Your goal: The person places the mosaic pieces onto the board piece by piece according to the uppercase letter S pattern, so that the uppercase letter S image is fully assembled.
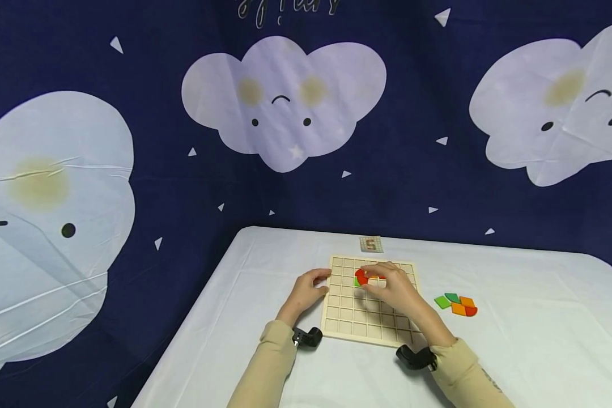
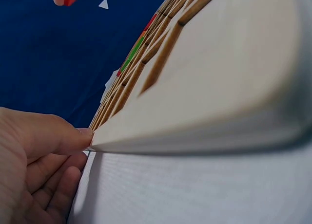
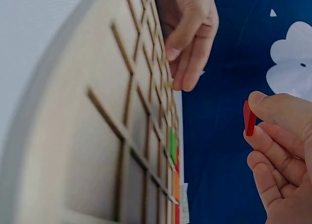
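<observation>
A pale wooden grid board (image 1: 347, 327) lies on the table. My left hand (image 1: 306, 292) is at its left edge, with fingertips touching the rim; the left wrist view shows the lower fingers loosely bent. Over the board's upper part, my right hand (image 1: 395, 289) pinches a red tile (image 3: 249, 118) between thumb and finger, held apart from the board in the right wrist view. Beneath it a green tile (image 3: 173, 145) and an orange tile (image 3: 176, 185) sit in the grid, with red pieces beside them. The right hand partly hides these in the head view.
Several loose tiles in green, orange and red, among them a dark green tile (image 1: 452, 297), lie right of the board. A small pattern card (image 1: 371, 244) is behind the board. The white-covered table (image 1: 540, 317) meets a dark blue cloud-print backdrop (image 1: 408, 187).
</observation>
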{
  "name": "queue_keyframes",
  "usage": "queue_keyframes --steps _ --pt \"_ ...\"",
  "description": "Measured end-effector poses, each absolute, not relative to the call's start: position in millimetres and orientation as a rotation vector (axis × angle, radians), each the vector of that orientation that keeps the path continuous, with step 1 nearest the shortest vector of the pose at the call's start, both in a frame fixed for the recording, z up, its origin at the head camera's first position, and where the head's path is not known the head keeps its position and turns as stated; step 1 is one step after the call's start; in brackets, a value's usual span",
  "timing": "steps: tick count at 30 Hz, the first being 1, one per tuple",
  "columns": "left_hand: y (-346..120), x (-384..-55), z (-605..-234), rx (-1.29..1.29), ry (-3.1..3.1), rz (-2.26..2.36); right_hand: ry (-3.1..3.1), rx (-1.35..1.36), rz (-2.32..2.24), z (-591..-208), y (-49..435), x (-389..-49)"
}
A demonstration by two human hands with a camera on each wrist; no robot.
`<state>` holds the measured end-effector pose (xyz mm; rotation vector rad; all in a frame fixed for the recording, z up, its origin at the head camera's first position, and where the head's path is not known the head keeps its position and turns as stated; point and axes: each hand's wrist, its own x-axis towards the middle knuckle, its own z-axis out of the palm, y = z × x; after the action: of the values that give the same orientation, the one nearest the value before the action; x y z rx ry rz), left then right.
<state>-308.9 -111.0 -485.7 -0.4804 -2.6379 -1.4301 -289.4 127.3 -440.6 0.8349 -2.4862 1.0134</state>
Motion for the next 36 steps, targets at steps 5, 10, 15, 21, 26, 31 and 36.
queue_keyframes --steps 5,10,15,21,26,31,36 --pt "-111 -309 -486 -0.478 -2.637 -1.431 -2.518 0.83 1.068 -449 124 -289" --pt "-110 -309 -486 -0.471 -2.638 -1.447 -2.528 0.836 1.096 -458 124 -291" --pt "-111 -310 -487 -0.473 -2.631 -1.454 -2.526 0.822 1.046 -465 124 -294" --pt "-110 -311 -488 -0.474 -2.635 -1.448 -2.528 0.804 1.005 -472 124 -294" --pt "-110 -311 -487 -0.468 -2.635 -1.458 -2.539 0.776 0.982 -476 122 -294" --pt "-110 -310 -487 -0.468 -2.639 -1.457 -2.52 0.764 0.953 -478 120 -294" --pt "-111 -310 -487 -0.478 -2.64 -1.449 -2.49 0.803 0.891 -482 120 -295"
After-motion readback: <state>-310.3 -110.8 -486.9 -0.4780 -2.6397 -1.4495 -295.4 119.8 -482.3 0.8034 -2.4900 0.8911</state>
